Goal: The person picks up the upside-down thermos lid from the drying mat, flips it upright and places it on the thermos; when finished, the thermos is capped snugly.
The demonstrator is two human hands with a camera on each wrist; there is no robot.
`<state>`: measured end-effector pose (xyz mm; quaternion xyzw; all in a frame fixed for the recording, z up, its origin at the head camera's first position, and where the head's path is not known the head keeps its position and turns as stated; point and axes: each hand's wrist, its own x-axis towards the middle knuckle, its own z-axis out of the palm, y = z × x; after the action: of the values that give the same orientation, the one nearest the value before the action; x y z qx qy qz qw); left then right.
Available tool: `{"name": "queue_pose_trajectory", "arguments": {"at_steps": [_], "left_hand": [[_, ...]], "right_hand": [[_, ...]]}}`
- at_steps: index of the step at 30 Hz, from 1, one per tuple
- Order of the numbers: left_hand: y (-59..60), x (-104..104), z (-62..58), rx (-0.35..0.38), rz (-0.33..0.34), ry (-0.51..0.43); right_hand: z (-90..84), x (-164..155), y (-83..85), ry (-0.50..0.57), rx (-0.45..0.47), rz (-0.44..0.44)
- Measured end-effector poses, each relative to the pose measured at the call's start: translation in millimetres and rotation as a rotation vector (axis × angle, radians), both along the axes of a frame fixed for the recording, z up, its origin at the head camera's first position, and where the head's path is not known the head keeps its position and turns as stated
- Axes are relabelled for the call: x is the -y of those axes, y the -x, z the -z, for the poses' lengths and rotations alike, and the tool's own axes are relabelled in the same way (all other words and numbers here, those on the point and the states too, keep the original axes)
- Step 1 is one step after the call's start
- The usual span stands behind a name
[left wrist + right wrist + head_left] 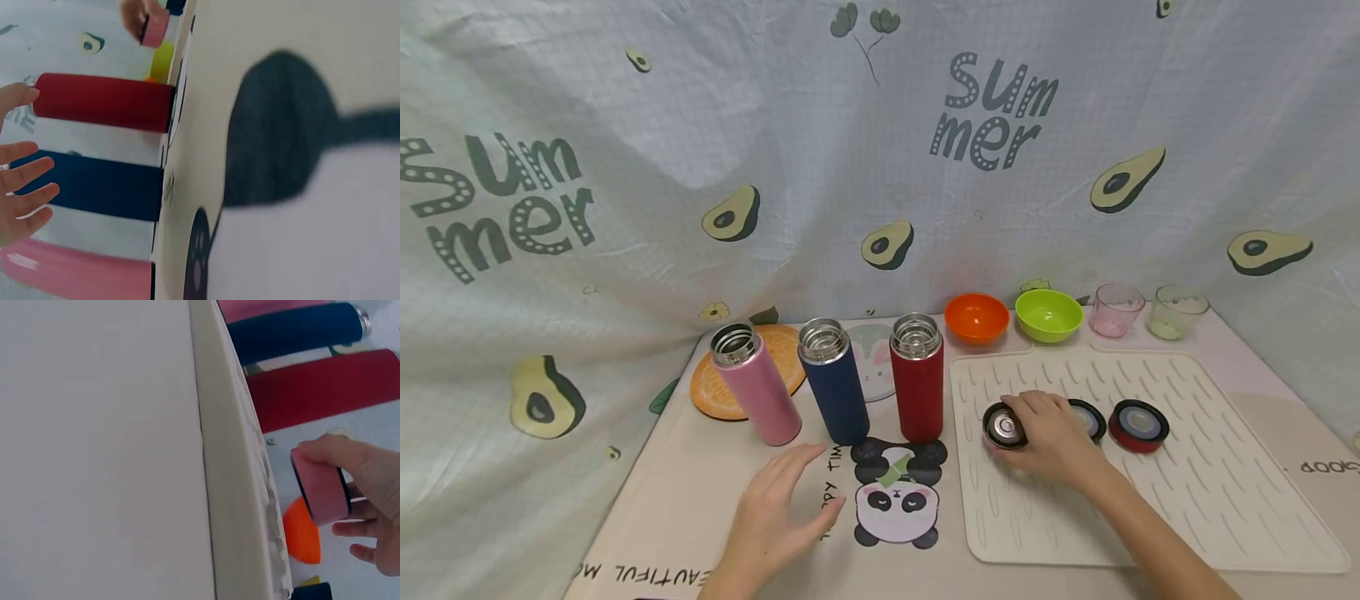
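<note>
Bowls [1049, 329], glasses [1117, 312] beyond pink lid [320, 486]

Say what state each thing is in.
Pink bottle: upright, uncapped.
Blue bottle: upright, uncapped.
Red bottle: upright, uncapped.
Pink lid: off, held by right hand.
Dark lid: off, on mat, partly hidden.
Red lid: off, on mat.
Orange bowl: upright, empty.
Green bowl: upright, empty.
Pink glass: upright.
Green glass: upright.
Left hand: holding nothing.
</note>
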<state>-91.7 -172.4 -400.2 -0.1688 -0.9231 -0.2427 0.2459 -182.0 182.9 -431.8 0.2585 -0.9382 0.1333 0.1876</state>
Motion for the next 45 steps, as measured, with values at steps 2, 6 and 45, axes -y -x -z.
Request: {"name": "queue_pose_trajectory", "arguments": {"at_steps": [2,6,45], "left_hand": [[2.0,-6.5,0.0,0.067,0.017,-0.032],[7.9,-20.8,-1.0,0.308,0.092,-0.137],[9.4,-61.4,5.5,0.057,0.555,-0.334]], "right_hand": [[-4.5,6.5,-3.3,0.007,-0.039,-0.025],[-14.9,21.7,-13.3,0.03,-0.118,-0.096],[-34.0,87.5,-88.9,0.298,0.247,-0.227]]}}
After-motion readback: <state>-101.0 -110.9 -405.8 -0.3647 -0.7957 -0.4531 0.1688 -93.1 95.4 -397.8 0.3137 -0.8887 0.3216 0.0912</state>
